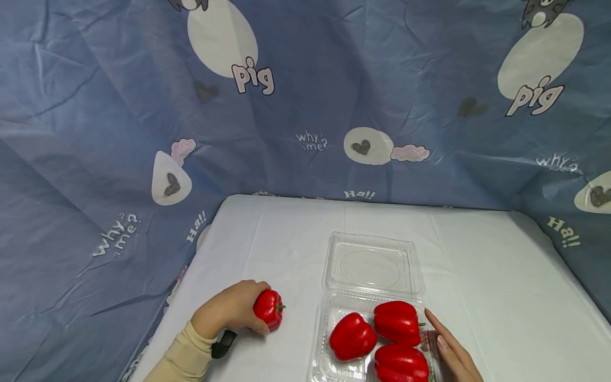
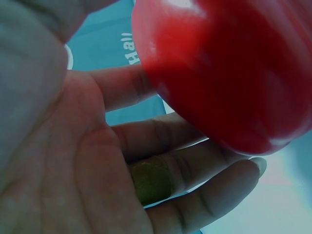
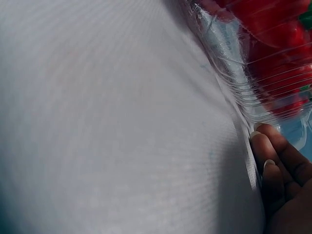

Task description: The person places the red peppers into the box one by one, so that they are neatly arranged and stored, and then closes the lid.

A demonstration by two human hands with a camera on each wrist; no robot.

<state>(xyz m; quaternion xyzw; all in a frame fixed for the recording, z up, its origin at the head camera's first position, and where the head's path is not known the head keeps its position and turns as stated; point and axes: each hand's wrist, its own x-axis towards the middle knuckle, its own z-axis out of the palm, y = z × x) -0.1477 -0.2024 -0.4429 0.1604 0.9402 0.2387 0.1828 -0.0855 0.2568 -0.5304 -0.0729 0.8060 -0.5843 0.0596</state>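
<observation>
On the left side of the table, my left hand (image 1: 234, 307) grips a red bell pepper (image 1: 268, 310) with a green stem that points right. The left wrist view shows this pepper (image 2: 229, 73) large, with fingers curved around its far side and a ring on one of them. A clear plastic clamshell box (image 1: 321, 339) lies with its lid (image 1: 371, 268) folded back. Three red bell peppers sit in its base: one at the left (image 1: 353, 337), one at the upper right (image 1: 397, 322) and one at the lower right (image 1: 402, 364). My right hand (image 1: 455, 350) rests extended fingers against the box's right wall.
A white cloth (image 1: 281, 233) covers the table. Behind it and along both sides hangs a blue printed curtain (image 1: 296, 106). The box's ribbed wall (image 3: 248, 95) stands beside the fingertips in the right wrist view.
</observation>
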